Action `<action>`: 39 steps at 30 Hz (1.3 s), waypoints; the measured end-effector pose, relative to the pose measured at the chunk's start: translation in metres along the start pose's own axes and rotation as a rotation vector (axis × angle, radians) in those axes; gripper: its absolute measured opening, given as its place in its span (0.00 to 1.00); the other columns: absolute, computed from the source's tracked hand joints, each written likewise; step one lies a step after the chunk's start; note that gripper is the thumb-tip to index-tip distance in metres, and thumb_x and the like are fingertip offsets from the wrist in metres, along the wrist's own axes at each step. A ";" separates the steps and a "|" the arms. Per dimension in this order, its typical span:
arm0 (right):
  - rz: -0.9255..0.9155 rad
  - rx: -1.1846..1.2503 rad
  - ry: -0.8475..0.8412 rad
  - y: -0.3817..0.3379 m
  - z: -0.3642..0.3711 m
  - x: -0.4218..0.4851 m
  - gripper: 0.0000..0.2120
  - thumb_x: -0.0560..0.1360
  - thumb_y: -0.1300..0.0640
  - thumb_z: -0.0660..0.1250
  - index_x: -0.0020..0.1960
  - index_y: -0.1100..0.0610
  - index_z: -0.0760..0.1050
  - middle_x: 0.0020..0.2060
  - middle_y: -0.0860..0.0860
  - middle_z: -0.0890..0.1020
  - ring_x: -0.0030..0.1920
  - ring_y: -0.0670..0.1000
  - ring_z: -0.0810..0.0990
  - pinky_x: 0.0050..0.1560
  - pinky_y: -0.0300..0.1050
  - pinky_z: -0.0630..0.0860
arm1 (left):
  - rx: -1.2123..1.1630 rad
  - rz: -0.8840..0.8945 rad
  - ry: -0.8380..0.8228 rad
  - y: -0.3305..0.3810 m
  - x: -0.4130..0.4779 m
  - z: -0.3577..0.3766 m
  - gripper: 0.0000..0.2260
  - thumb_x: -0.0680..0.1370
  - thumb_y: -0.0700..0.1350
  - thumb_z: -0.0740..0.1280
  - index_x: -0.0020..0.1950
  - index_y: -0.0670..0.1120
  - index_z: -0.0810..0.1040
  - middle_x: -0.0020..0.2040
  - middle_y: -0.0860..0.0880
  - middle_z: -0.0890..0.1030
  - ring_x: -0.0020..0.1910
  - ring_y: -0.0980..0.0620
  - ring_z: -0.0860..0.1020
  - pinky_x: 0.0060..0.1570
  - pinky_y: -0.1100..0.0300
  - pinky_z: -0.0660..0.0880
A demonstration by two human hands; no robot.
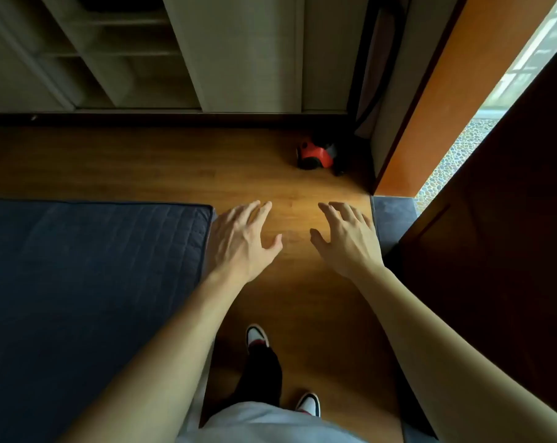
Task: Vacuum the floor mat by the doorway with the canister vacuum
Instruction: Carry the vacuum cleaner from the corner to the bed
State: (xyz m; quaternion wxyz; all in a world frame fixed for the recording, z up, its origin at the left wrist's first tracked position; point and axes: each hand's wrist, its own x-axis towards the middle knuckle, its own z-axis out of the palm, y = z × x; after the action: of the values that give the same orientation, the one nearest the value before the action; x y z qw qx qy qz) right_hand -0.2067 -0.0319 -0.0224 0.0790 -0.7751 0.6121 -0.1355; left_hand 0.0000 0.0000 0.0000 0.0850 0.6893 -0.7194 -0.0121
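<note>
A red and black canister vacuum (316, 155) stands on the wooden floor in the far corner, next to the door frame. Its dark hose (368, 91) runs up along the wall behind it. A grey floor mat (390, 215) lies at the doorway threshold, partly hidden by my right hand and the door. My left hand (242, 241) and my right hand (347, 238) are stretched out in front of me, palms down, fingers spread, holding nothing. Both hover well short of the vacuum.
A dark blue quilted mattress (88, 276) fills the left side. A wardrobe with open shelves (127, 52) lines the far wall. A dark wooden door (500, 251) stands open on the right, with a pebbled surface (456, 161) outside. My feet in white shoes stand on the wooden floor (175, 167).
</note>
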 end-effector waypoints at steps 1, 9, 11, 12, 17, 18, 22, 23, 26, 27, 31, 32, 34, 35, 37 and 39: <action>-0.002 0.008 -0.006 0.002 0.002 0.007 0.29 0.78 0.40 0.63 0.75 0.51 0.68 0.71 0.54 0.74 0.71 0.56 0.71 0.71 0.57 0.67 | -0.012 0.004 -0.014 -0.001 0.008 0.001 0.31 0.76 0.64 0.56 0.77 0.52 0.63 0.74 0.48 0.70 0.71 0.47 0.70 0.68 0.47 0.69; 0.048 -0.023 -0.030 0.006 0.019 0.080 0.29 0.79 0.40 0.63 0.76 0.51 0.67 0.72 0.53 0.73 0.72 0.57 0.70 0.71 0.57 0.66 | -0.039 0.047 0.011 -0.029 0.092 0.031 0.31 0.77 0.63 0.59 0.77 0.52 0.64 0.74 0.48 0.71 0.70 0.46 0.70 0.67 0.48 0.70; 0.063 -0.018 -0.027 0.004 0.024 0.111 0.29 0.78 0.40 0.64 0.75 0.51 0.68 0.71 0.53 0.74 0.72 0.57 0.71 0.71 0.58 0.67 | -0.031 0.063 0.012 -0.042 0.123 0.034 0.31 0.76 0.63 0.59 0.77 0.51 0.65 0.73 0.48 0.71 0.69 0.46 0.71 0.66 0.47 0.71; 0.066 -0.015 -0.021 0.002 0.026 0.127 0.29 0.78 0.41 0.64 0.75 0.52 0.68 0.71 0.53 0.74 0.72 0.57 0.71 0.70 0.58 0.68 | -0.035 0.073 0.014 -0.049 0.140 0.035 0.31 0.76 0.63 0.59 0.77 0.51 0.65 0.73 0.48 0.72 0.69 0.47 0.71 0.66 0.48 0.71; 0.081 -0.056 -0.031 -0.018 0.035 0.208 0.29 0.78 0.40 0.64 0.75 0.51 0.68 0.71 0.53 0.74 0.72 0.56 0.71 0.71 0.56 0.67 | -0.023 0.095 0.024 -0.091 0.222 0.027 0.30 0.77 0.63 0.60 0.76 0.51 0.65 0.73 0.48 0.72 0.69 0.46 0.71 0.67 0.48 0.70; 0.087 -0.061 -0.038 -0.023 0.037 0.223 0.29 0.78 0.40 0.64 0.75 0.51 0.68 0.71 0.53 0.74 0.72 0.56 0.71 0.71 0.56 0.66 | -0.024 0.094 0.015 -0.099 0.237 0.025 0.30 0.77 0.63 0.60 0.76 0.51 0.65 0.73 0.48 0.72 0.70 0.46 0.71 0.67 0.48 0.70; 0.087 -0.063 -0.028 -0.037 0.048 0.275 0.29 0.79 0.39 0.64 0.75 0.51 0.69 0.72 0.52 0.74 0.73 0.56 0.70 0.71 0.56 0.66 | -0.034 0.108 0.014 -0.125 0.286 0.027 0.31 0.77 0.63 0.59 0.77 0.51 0.65 0.74 0.48 0.71 0.71 0.46 0.70 0.69 0.48 0.69; 0.091 -0.067 -0.029 -0.038 0.050 0.285 0.29 0.79 0.39 0.64 0.75 0.51 0.69 0.72 0.52 0.74 0.73 0.56 0.70 0.71 0.56 0.66 | -0.037 0.108 0.009 -0.129 0.296 0.028 0.31 0.77 0.63 0.59 0.77 0.51 0.65 0.74 0.48 0.71 0.71 0.46 0.70 0.69 0.48 0.69; 0.103 -0.078 -0.041 -0.040 0.056 0.314 0.29 0.78 0.39 0.64 0.75 0.51 0.68 0.72 0.53 0.74 0.73 0.56 0.70 0.72 0.56 0.65 | -0.051 0.103 -0.010 -0.141 0.323 0.031 0.31 0.77 0.64 0.58 0.77 0.52 0.64 0.74 0.48 0.71 0.71 0.46 0.70 0.69 0.48 0.69; 0.103 -0.076 -0.038 -0.040 0.057 0.324 0.29 0.78 0.39 0.64 0.75 0.51 0.69 0.72 0.53 0.74 0.73 0.56 0.71 0.72 0.56 0.66 | -0.054 0.103 -0.010 -0.145 0.332 0.033 0.31 0.77 0.64 0.59 0.77 0.52 0.64 0.74 0.48 0.70 0.71 0.46 0.70 0.69 0.48 0.69; 0.099 -0.071 -0.036 -0.037 0.065 0.363 0.29 0.78 0.39 0.64 0.75 0.51 0.69 0.72 0.52 0.74 0.72 0.56 0.71 0.71 0.56 0.67 | -0.059 0.098 -0.013 -0.157 0.369 0.040 0.31 0.77 0.64 0.59 0.77 0.52 0.64 0.74 0.48 0.71 0.71 0.47 0.70 0.70 0.49 0.68; 0.097 -0.073 -0.039 -0.035 0.068 0.372 0.29 0.78 0.39 0.64 0.75 0.51 0.69 0.72 0.52 0.74 0.72 0.56 0.71 0.71 0.56 0.68 | -0.058 0.098 -0.013 -0.158 0.378 0.043 0.31 0.77 0.64 0.59 0.77 0.52 0.64 0.74 0.48 0.71 0.71 0.47 0.70 0.70 0.49 0.68; 0.093 -0.069 -0.044 -0.029 0.073 0.394 0.29 0.78 0.39 0.65 0.75 0.50 0.68 0.71 0.52 0.74 0.72 0.56 0.71 0.71 0.56 0.68 | -0.061 0.103 -0.011 -0.159 0.400 0.048 0.31 0.77 0.63 0.59 0.77 0.51 0.65 0.73 0.48 0.72 0.70 0.47 0.71 0.68 0.49 0.69; 0.092 -0.062 -0.045 -0.026 0.076 0.406 0.29 0.78 0.39 0.65 0.75 0.51 0.68 0.71 0.52 0.74 0.72 0.56 0.71 0.71 0.56 0.68 | -0.060 0.107 -0.014 -0.159 0.412 0.051 0.31 0.77 0.63 0.59 0.77 0.51 0.65 0.73 0.48 0.72 0.70 0.47 0.71 0.68 0.49 0.69; 0.090 -0.046 -0.043 -0.018 0.083 0.430 0.29 0.78 0.40 0.65 0.75 0.51 0.69 0.70 0.53 0.75 0.72 0.56 0.72 0.70 0.56 0.68 | -0.045 0.113 -0.026 -0.159 0.436 0.058 0.31 0.77 0.63 0.59 0.77 0.51 0.65 0.74 0.48 0.71 0.71 0.47 0.71 0.69 0.50 0.68; 0.094 -0.043 -0.043 -0.006 0.089 0.456 0.29 0.77 0.39 0.66 0.74 0.51 0.69 0.70 0.53 0.76 0.71 0.57 0.72 0.70 0.56 0.68 | -0.030 0.119 -0.042 -0.157 0.464 0.065 0.31 0.77 0.63 0.60 0.77 0.51 0.64 0.74 0.48 0.71 0.71 0.47 0.70 0.69 0.50 0.67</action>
State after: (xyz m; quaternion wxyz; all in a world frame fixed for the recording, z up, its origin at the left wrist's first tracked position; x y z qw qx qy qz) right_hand -0.0762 -0.4771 -0.0535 0.0820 -0.7499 0.6485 -0.1017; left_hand 0.1304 -0.4757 -0.0360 0.0808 0.6434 -0.7606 -0.0322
